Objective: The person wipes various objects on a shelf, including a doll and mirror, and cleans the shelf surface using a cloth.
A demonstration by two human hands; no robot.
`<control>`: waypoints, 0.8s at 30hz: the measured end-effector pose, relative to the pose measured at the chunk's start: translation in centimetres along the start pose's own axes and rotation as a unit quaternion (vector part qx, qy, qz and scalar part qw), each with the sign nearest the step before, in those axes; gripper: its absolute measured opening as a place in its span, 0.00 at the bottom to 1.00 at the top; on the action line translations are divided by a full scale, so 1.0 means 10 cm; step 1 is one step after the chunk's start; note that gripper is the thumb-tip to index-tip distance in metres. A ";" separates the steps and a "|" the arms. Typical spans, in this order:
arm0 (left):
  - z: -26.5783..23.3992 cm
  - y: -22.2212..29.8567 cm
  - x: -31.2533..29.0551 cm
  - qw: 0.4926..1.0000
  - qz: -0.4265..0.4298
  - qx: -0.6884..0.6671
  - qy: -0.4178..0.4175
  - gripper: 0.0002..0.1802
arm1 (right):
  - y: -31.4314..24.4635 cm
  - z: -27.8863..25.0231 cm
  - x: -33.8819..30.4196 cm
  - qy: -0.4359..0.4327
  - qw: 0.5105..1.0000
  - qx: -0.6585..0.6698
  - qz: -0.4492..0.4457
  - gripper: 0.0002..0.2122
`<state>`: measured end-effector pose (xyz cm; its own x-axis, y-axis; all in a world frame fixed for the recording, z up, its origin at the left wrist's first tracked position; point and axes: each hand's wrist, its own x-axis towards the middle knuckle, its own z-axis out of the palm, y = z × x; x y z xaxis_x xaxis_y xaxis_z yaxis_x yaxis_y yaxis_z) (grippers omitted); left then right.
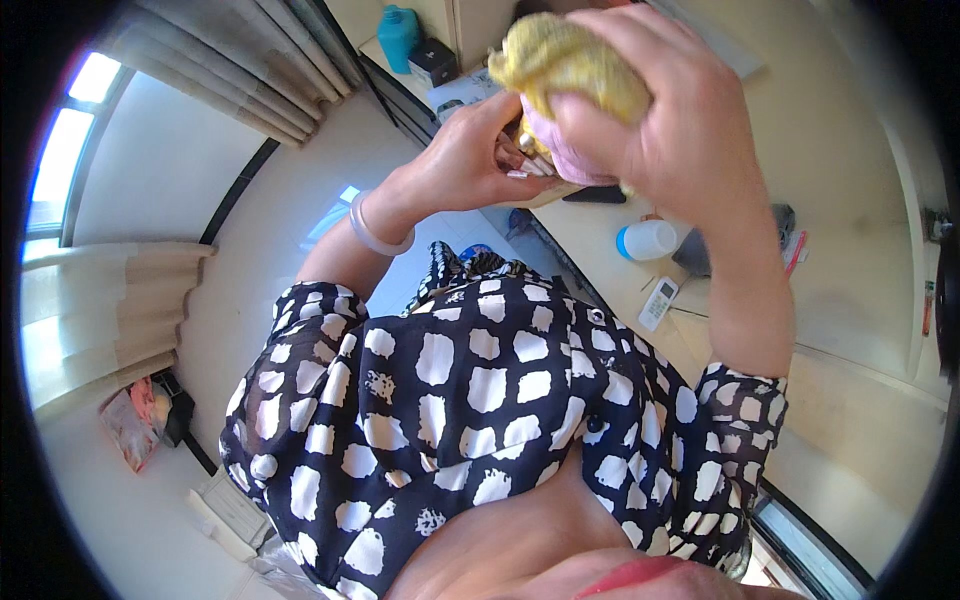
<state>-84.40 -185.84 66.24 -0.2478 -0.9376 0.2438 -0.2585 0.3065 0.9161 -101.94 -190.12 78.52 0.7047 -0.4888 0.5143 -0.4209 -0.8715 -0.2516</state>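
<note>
Raised in front of me, my right hand (675, 115) is closed round a bunched yellow cloth (580, 65), which bulges out past the fingers. Just below the cloth, a pink piece (565, 142) shows between the two hands; whether it is part of the cloth or of another object, I cannot tell. My left hand (465, 155) comes in from the left, its fingers curled in around the near side of the pink piece. What exactly the left hand grips is mostly hidden. A pale bangle (378, 228) circles my left wrist.
On the cream table lie a white bottle with a blue cap (650, 240), a white remote control (657, 304), a dark grey cloth (698, 252) and a pink pen (797, 252). Farther back stand a teal bottle (398, 40) and a black box (432, 64). Curtains (110, 310) hang at left.
</note>
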 end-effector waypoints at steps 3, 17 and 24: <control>0.00 0.01 0.05 0.980 0.124 0.153 0.003 0.35 | 0.24 -0.10 0.22 -0.115 0.987 0.106 0.046 0.23; -0.03 -0.05 0.17 0.981 0.174 0.081 -0.018 0.39 | 0.56 -0.05 0.20 -0.167 0.857 0.455 0.176 0.21; 0.07 -0.36 0.22 0.979 0.186 -0.062 -0.060 0.33 | -0.09 0.11 -0.19 -0.144 0.980 -0.040 -0.132 0.17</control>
<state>-84.62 -188.86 63.26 -0.4123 -0.7369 0.5357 -0.0166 0.5940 0.8043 -102.26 -188.43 76.93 0.9219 -0.2475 0.2980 -0.2373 -0.9689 -0.0705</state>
